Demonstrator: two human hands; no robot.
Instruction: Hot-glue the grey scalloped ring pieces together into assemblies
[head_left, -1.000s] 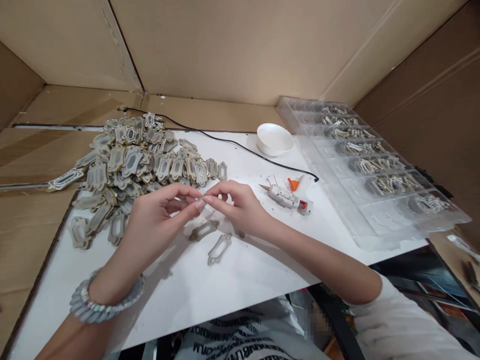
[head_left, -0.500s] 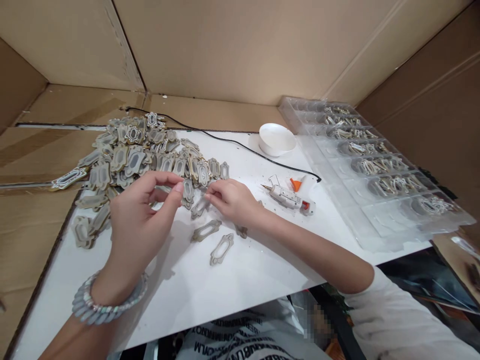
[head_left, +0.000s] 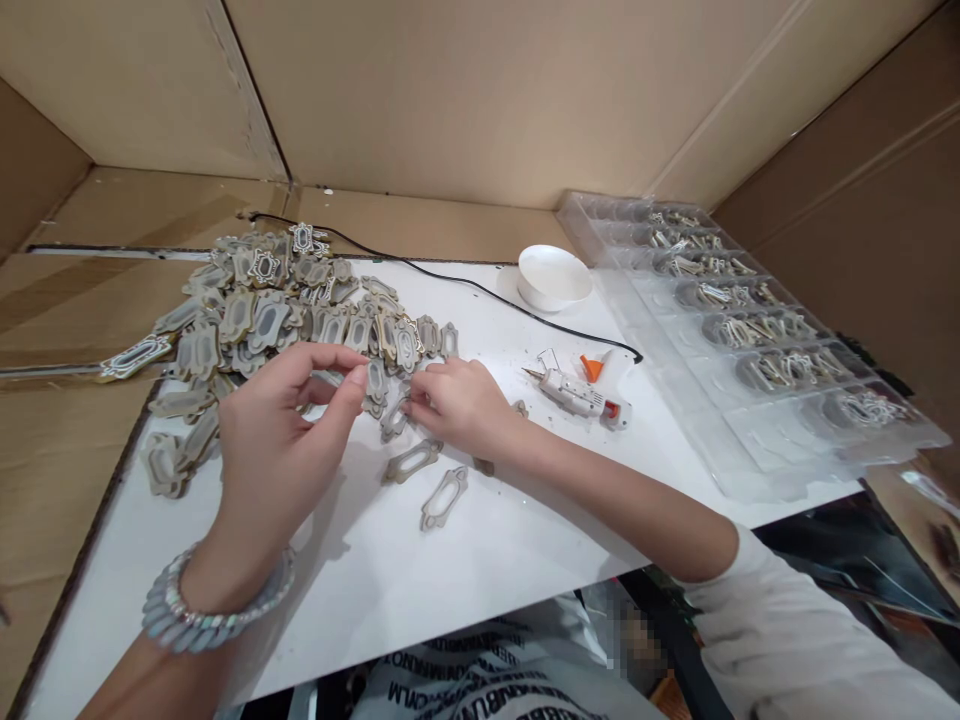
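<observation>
My left hand (head_left: pixel 277 430), with bead and coil bracelets at the wrist, is held above the near side of a heap of grey label frames (head_left: pixel 271 322). Its thumb and index fingertips meet in a pinch; whatever is between them is too small to make out. To its right, my right hand (head_left: pixel 466 405) is low over the white board with fingers curled, gripping the edge of one label frame (head_left: pixel 393 420). Just in front of it lie two loose frames, one flat brownish frame (head_left: pixel 412 461) and one paler frame (head_left: pixel 444 498). Another is partly hidden under the right wrist.
A white bowl (head_left: pixel 553 278) stands at the back, beside a black cable (head_left: pixel 480 288). A glue gun (head_left: pixel 577 393) lies right of my right hand. Further right is a clear compartment tray (head_left: pixel 675 400) with small metal pieces. Cardboard walls (head_left: pixel 450 100) enclose the board.
My right hand has shifted slightly left, and the frame at its fingertips has moved a little left and nearer. My left hand stays in nearly the same pinch.
</observation>
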